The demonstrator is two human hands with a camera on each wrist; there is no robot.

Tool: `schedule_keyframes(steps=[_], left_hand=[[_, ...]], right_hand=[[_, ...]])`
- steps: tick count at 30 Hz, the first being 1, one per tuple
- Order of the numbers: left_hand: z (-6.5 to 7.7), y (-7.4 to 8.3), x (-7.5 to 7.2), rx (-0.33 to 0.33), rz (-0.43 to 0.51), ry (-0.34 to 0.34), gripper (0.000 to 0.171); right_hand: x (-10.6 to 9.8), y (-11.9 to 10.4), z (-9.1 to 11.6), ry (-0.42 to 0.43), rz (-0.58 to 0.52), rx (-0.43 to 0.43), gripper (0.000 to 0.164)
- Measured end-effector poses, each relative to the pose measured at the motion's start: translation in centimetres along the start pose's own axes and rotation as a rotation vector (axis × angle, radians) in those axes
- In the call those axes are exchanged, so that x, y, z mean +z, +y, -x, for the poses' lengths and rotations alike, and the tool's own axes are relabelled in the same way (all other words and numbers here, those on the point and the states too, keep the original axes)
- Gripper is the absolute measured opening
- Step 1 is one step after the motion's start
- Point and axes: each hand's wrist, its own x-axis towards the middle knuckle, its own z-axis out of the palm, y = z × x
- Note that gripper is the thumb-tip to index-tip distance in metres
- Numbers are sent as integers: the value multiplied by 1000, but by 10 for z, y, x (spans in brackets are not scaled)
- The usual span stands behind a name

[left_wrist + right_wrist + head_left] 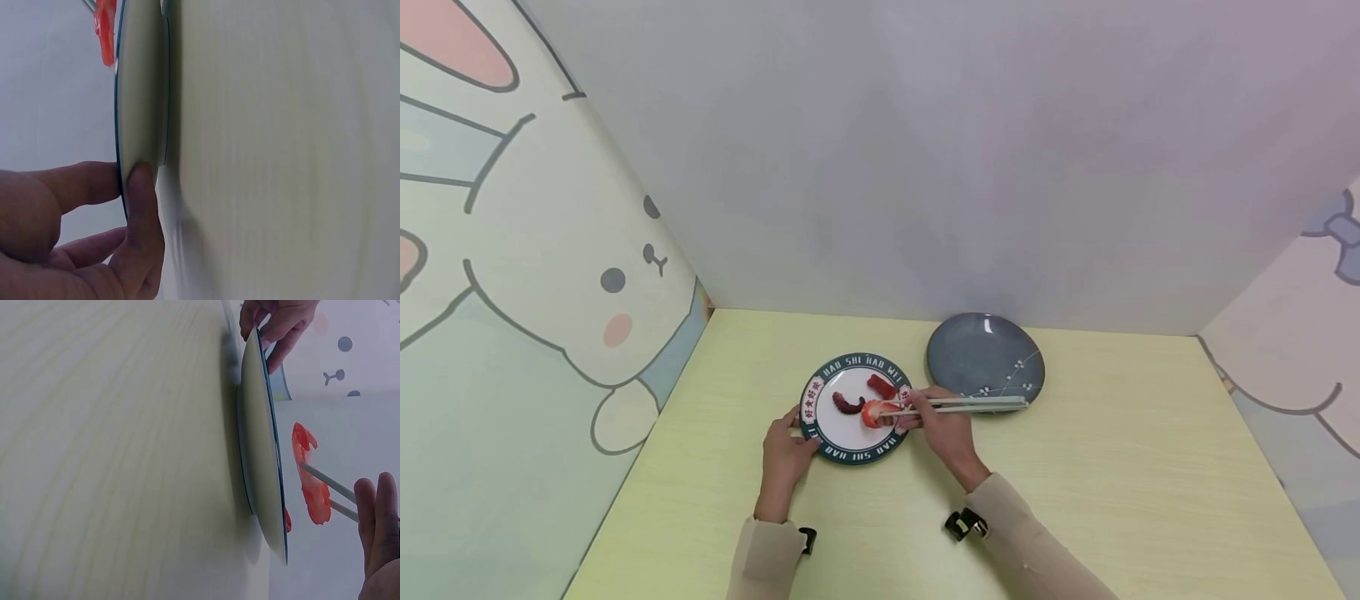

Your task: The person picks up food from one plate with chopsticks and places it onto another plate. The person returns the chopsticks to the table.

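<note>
Beneath the patterned plate [842, 433] spreads a pale yellow table [1112, 450]. Behind that plate and to its right sits a blue-grey plate [981, 357]. At the patterned plate's near left edge the left hand [787, 452] pinches the rim, thumb on the upper face, fingers beneath. By its right edge the right hand [947, 429] grips pale chopsticks [977, 408], their rear ends pointing right. The tips pinch an orange-red shrimp-like piece [870, 414], held above the patterned plate's right half; it lies left of the right hand, the nearer of the two, and its long axis crosses the sticks, roughly parallel to the plate's face. Just left of the plate's centre lies a curled brown piece [848, 406]; toward its far right rim, a red chunk [881, 386]. White letters [859, 362] along its far rim read HAO SHI HAO WEI, repeated on the near rim, partly covered; red Chinese characters [810, 398] mark its left side, too small to read surely.
</note>
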Motion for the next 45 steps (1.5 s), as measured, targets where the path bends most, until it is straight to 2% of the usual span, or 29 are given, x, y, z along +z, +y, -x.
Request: schedule_keyframes(steps=[17, 29, 35, 41, 45], left_hand=[[0, -1, 0, -11, -6, -11, 69], [0, -3, 0, 4, 0, -11, 70], [0, -5, 1, 4, 2, -11, 70], [-1, -5, 1, 6, 2, -9, 70], [-1, -5, 1, 3, 2, -11, 70]], right_hand=[[-17, 0, -6, 73, -28, -53, 23], [-39, -1, -14, 140, -52, -47, 27], [-51, -2, -17, 190, -17, -54, 30], [-61, -1, -20, 214, -72, -53, 31], [-67, 0, -23, 243, -71, -63, 31]])
